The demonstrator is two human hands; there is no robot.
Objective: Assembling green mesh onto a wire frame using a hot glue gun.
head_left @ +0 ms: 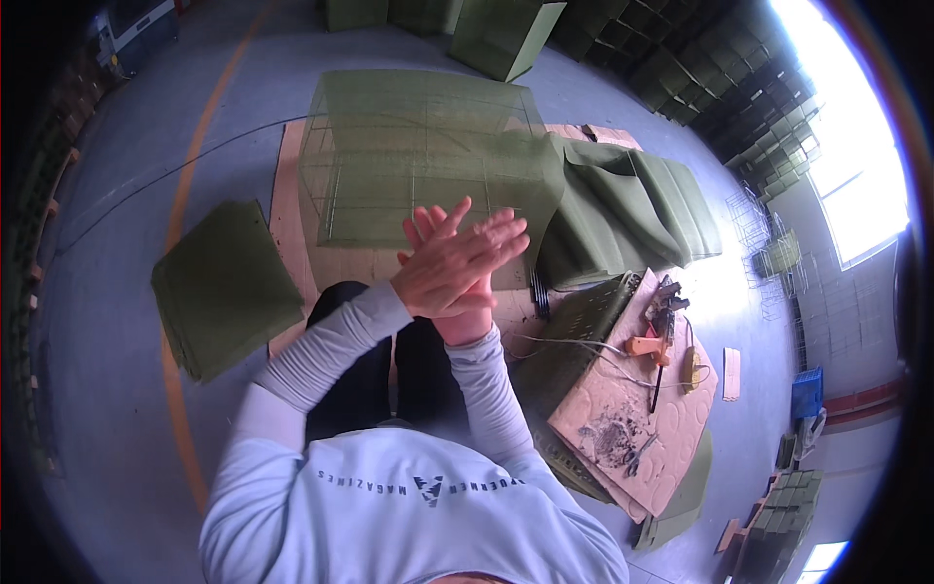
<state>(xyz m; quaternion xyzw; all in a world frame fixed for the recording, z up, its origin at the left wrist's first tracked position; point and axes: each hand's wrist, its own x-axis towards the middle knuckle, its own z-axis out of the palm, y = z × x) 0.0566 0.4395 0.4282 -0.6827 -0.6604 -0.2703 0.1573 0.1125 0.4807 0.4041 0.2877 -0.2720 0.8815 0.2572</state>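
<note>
My left hand (455,271) lies across my right hand (475,311), the two in contact in front of my knees. The fingers of both are stretched out, and I see nothing held in either. Part of the right palm is hidden behind the left hand. Just beyond the hands stands a see-through green mesh piece (418,161) with thin wire rods crossing in a grid. To its right, a loose sheet of green mesh (623,209) lies in folds.
Stacked green sheets (229,292) lie at left. At right, a cardboard-topped green crate (584,350) bears an orange-handled corded tool (644,346) and dark residue (613,438). Green boxes (501,39) stand at the back; wire frames (769,243) lean far right.
</note>
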